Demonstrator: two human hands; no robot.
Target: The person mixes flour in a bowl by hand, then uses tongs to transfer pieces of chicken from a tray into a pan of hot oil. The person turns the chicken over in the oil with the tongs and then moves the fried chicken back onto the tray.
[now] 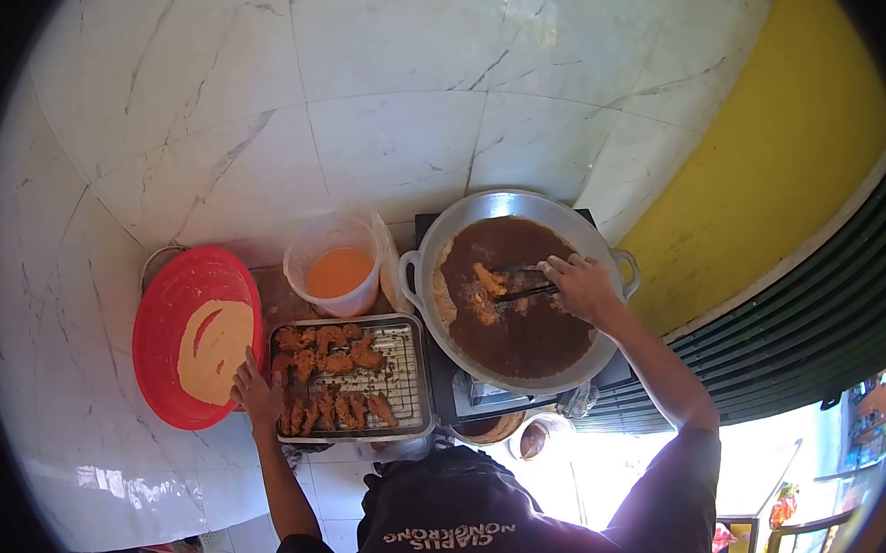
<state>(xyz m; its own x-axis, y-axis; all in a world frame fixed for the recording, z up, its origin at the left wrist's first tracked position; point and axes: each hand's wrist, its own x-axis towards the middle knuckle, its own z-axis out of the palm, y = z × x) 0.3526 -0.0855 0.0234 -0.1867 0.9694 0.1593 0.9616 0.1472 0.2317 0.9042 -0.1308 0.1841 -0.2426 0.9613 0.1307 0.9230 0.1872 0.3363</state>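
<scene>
My right hand (579,287) is closed on a pair of dark tongs (526,293) over a large metal wok (597,240) of brown oil. The tips of the tongs are at a golden fried piece (487,280), and more pieces lie in the oil near them. On the left, my left hand (256,391) is at the right rim of a red basin (155,317) holding pale flour (207,354), beside the tray's left edge. Its fingers are apart, with nothing seen in them. Rows of fried pieces (335,363) lie on a wire rack in the metal tray (420,373).
A clear tub of orange liquid (341,273) stands behind the tray. The wok sits on a black stove (448,404). Below it are a white bucket (556,434) and another round container (488,429). A tiled wall (396,144) rises behind; green slats (768,360) are at the right.
</scene>
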